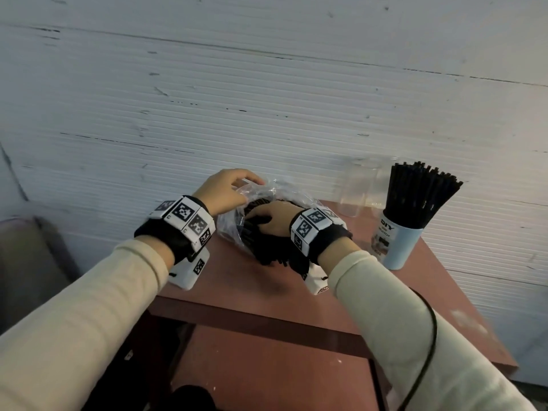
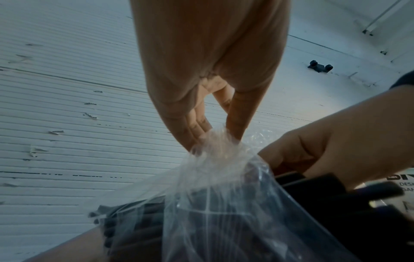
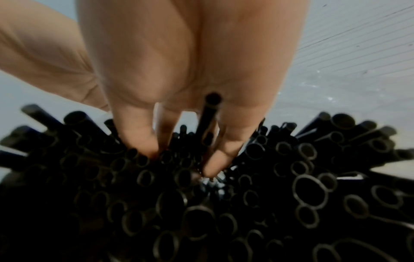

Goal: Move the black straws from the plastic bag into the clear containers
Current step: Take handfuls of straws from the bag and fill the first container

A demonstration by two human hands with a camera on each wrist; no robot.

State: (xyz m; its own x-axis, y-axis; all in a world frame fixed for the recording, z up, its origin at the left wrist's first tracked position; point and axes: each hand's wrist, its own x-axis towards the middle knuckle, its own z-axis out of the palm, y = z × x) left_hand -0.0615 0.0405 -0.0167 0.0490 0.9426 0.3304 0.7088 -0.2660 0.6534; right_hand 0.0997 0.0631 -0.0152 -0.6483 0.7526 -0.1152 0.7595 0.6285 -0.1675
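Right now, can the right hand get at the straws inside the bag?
Probably yes. The left hand pinches the bag at its edge and holds the mouth open, and the right hand already has its fingers pushed in among the straws. Nothing seems to block it.

A reddish-brown table carries the plastic bag, 2 clear containers and a labelled straw-filled container.

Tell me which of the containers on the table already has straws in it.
The labelled container at the table's right edge: a bunch of black straws stands upright in it. The clear container behind it, nearer the wall, holds none.
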